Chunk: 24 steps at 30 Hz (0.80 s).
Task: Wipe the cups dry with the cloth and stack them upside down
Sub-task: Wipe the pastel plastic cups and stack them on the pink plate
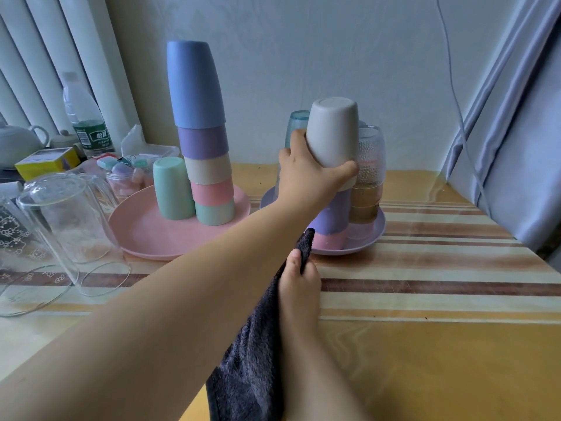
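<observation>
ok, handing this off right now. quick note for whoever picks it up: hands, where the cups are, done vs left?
Left hand: grips the beige cup, upside down, atop the purple cup and pink cup stacked on the purple plate.
Right hand: holds the dark cloth, low over the table.
Done: five-cup stack, blue cup on top, and a lone green cup, all upside down on the pink plate.
Left: seat and release the beige cup; the glass tumblers behind it look unwiped, though that is hard to tell.
</observation>
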Tool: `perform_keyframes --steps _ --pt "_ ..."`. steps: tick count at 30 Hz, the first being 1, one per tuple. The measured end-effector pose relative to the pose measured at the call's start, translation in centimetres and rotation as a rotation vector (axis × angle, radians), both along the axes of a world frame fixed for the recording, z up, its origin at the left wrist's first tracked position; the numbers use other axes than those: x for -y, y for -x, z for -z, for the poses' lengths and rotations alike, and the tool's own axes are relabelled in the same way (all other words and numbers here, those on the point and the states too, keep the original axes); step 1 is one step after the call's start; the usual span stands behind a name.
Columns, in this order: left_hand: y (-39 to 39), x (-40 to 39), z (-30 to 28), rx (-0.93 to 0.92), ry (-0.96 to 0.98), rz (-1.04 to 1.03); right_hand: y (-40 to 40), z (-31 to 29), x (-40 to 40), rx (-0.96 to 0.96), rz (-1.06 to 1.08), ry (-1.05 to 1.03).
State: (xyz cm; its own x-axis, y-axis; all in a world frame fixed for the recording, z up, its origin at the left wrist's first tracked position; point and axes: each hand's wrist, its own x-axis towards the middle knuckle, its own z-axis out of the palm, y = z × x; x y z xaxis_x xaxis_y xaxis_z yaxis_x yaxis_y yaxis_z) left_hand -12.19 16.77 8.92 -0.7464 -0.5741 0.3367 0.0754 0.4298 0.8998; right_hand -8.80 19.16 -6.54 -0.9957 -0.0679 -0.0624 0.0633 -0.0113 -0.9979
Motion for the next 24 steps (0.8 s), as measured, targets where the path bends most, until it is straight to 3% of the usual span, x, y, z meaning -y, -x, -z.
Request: perform_keyframes --steps 9,17,21,24 --pt "-5.2 3.2 -1.1 -0.100 -0.132 0.119 -2.3 -4.0 -1.4 -0.043 -0.071 0.043" --pt "-15.3 8.1 4.6 0.080 -0.263 -0.046 -4.2 -6.8 -1.6 -0.100 -0.152 0.131" --pt "-17.5 8.0 7.9 0.065 -0.294 -0.065 -6.7 -7.7 -0.9 -0.355 -0.279 0.091" --pt "-17.9 7.7 9.2 0.086 -0.229 0.024 -9.2 -6.4 0.7 -0.657 -0.397 -0.132"
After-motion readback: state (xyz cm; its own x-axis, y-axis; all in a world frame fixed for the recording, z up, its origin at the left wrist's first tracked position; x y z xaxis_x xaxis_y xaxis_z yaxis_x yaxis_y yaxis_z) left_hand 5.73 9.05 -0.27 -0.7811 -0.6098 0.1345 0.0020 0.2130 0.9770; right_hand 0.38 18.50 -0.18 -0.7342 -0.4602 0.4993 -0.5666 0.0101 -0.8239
